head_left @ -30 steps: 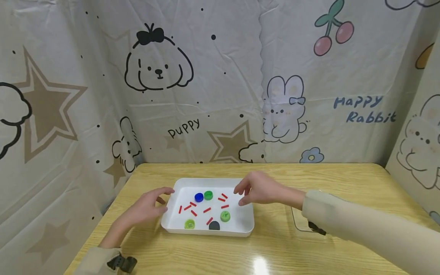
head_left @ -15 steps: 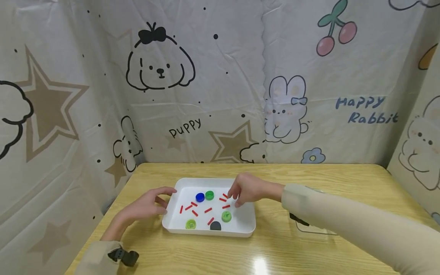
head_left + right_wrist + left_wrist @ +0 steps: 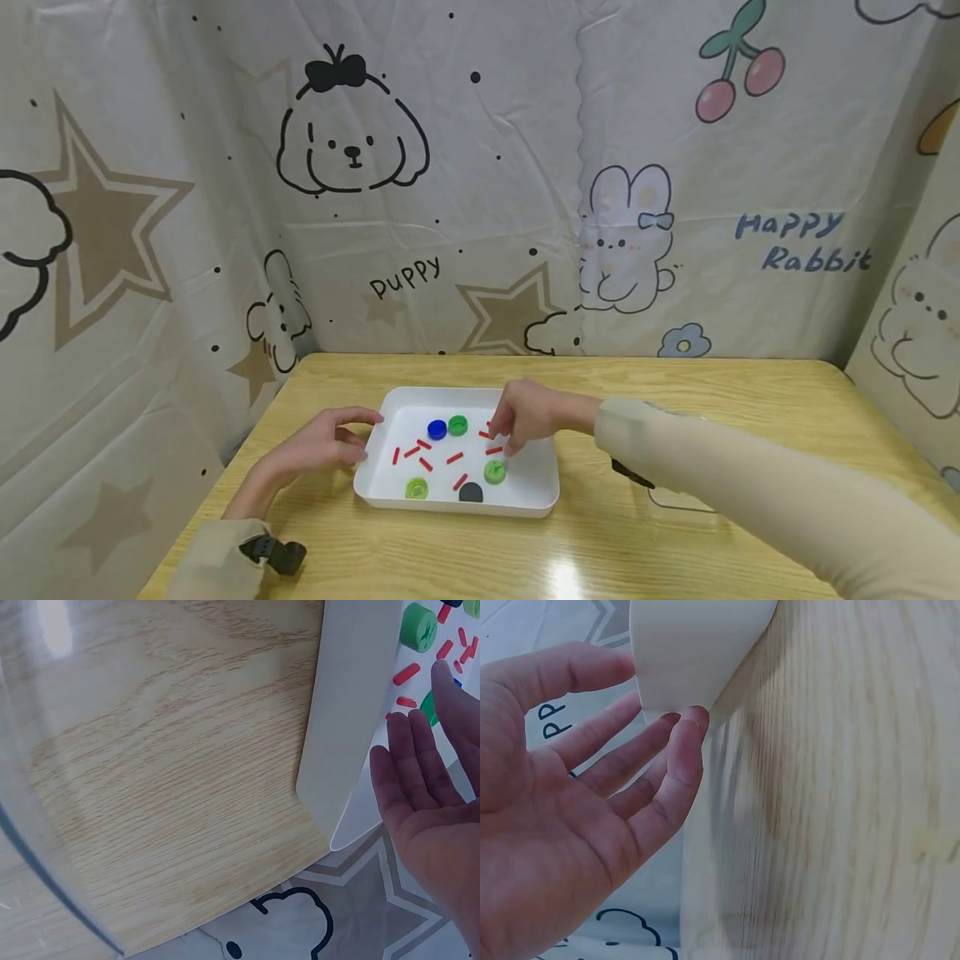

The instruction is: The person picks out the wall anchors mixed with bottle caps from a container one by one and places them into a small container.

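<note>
A white tray [image 3: 360,483] holds short red sticks [image 3: 455,457] and several bottle caps: a blue cap [image 3: 437,430], a green cap [image 3: 457,426], a light green cap [image 3: 495,472] and a yellow-green cap [image 3: 416,488]. My left hand [image 3: 324,440] rests relaxed fingertips against the tray's left wall, as the left wrist view also shows. Over the tray's right half, my right hand [image 3: 527,414] points its fingers down among the red sticks. In the right wrist view its thumb [image 3: 452,694] and fingers stand apart, with no stick seen held between them.
A dark half-round piece [image 3: 471,492] lies at the tray's near side. Right of the tray, partly under my right sleeve, stands a clear container [image 3: 682,504] on the wooden table [image 3: 450,558]. A printed curtain [image 3: 495,208] hangs behind and at the sides.
My right hand has moved left and down from the tray's right rim to the red sticks. My left hand stays at the left wall. The view has shifted slightly.
</note>
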The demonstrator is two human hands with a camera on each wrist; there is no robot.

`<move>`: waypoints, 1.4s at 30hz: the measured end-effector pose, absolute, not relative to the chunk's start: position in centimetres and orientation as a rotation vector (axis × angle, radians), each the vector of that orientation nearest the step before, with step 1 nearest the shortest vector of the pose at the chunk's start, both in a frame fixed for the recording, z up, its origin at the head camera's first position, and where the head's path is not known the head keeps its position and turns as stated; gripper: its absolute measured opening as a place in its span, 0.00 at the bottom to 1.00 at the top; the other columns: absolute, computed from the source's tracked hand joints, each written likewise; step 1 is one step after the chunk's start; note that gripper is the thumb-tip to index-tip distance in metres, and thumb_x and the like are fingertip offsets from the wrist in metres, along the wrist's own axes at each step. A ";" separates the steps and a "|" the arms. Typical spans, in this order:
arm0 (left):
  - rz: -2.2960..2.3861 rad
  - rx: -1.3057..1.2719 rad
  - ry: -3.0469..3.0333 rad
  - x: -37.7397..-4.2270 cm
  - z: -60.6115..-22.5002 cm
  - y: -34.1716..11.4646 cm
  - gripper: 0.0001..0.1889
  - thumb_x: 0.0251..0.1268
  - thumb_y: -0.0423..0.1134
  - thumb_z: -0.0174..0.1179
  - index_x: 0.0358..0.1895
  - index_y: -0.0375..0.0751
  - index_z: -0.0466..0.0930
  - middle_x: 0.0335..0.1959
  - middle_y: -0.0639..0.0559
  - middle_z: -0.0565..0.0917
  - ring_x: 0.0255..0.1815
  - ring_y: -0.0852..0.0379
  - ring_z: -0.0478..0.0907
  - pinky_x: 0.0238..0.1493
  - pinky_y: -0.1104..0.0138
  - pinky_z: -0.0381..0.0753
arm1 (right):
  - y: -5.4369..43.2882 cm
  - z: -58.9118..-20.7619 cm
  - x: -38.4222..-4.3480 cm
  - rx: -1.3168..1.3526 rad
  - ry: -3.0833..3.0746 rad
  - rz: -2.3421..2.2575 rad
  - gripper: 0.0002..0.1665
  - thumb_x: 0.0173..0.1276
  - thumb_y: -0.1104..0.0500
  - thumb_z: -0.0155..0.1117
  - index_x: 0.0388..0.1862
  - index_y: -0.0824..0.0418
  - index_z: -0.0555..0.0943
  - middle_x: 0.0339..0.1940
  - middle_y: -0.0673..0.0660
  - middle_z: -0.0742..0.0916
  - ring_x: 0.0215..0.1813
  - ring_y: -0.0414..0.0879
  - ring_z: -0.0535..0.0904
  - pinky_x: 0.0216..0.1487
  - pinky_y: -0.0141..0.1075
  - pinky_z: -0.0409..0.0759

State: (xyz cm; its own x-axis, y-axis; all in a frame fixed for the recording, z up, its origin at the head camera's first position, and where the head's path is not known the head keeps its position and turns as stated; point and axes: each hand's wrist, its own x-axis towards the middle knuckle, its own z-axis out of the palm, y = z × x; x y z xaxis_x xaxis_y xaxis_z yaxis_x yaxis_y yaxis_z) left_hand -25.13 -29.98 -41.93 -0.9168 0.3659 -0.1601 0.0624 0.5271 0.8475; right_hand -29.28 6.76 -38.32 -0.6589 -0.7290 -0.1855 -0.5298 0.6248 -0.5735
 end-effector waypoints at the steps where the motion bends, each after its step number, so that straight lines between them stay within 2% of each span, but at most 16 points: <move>1: 1.344 0.357 2.452 -25.1 -41.9 -30.0 0.31 0.59 0.31 0.69 0.69 0.32 0.76 0.62 0.37 0.81 0.45 0.48 0.81 0.42 0.58 0.83 | 6.7 -38.3 -29.3 -0.993 2.443 -0.678 0.15 0.59 0.68 0.82 0.46 0.63 0.93 0.38 0.53 0.92 0.37 0.42 0.81 0.42 0.34 0.83; 4: 1.355 0.367 2.443 -25.1 -41.9 -29.9 0.32 0.59 0.31 0.69 0.70 0.32 0.75 0.61 0.37 0.81 0.42 0.49 0.80 0.38 0.59 0.83 | 6.5 -38.5 -29.4 -0.980 2.446 -0.676 0.14 0.59 0.69 0.82 0.44 0.62 0.93 0.38 0.53 0.92 0.37 0.42 0.81 0.42 0.34 0.84; 12: 1.360 0.362 2.436 -25.1 -41.9 -29.9 0.33 0.58 0.29 0.68 0.70 0.32 0.74 0.61 0.36 0.81 0.32 0.51 0.79 0.29 0.63 0.80 | 6.1 -39.4 -29.6 -0.978 2.480 -0.629 0.11 0.57 0.70 0.82 0.38 0.60 0.93 0.30 0.48 0.89 0.34 0.41 0.80 0.39 0.33 0.82; 19: 1.339 0.361 2.456 -25.0 -41.9 -29.9 0.33 0.57 0.29 0.68 0.70 0.31 0.75 0.63 0.35 0.81 0.32 0.50 0.80 0.30 0.62 0.82 | 5.8 -39.8 -29.8 -0.957 2.497 -0.611 0.10 0.58 0.70 0.82 0.37 0.59 0.94 0.27 0.47 0.87 0.33 0.41 0.78 0.37 0.33 0.80; 31: 1.380 0.352 2.418 -24.4 -42.0 -29.7 0.33 0.58 0.27 0.67 0.70 0.28 0.74 0.66 0.30 0.78 0.34 0.49 0.84 0.33 0.57 0.87 | 5.3 -40.8 -30.0 -0.928 2.510 -0.594 0.11 0.58 0.70 0.82 0.33 0.55 0.93 0.29 0.45 0.87 0.34 0.40 0.80 0.38 0.32 0.82; 42: 1.346 0.321 2.454 -24.5 -42.0 -29.6 0.32 0.58 0.27 0.67 0.69 0.29 0.76 0.64 0.32 0.80 0.33 0.48 0.83 0.34 0.55 0.87 | 5.3 -41.0 -30.6 -0.944 2.515 -0.577 0.13 0.60 0.73 0.79 0.32 0.55 0.93 0.29 0.44 0.87 0.34 0.40 0.79 0.39 0.31 0.82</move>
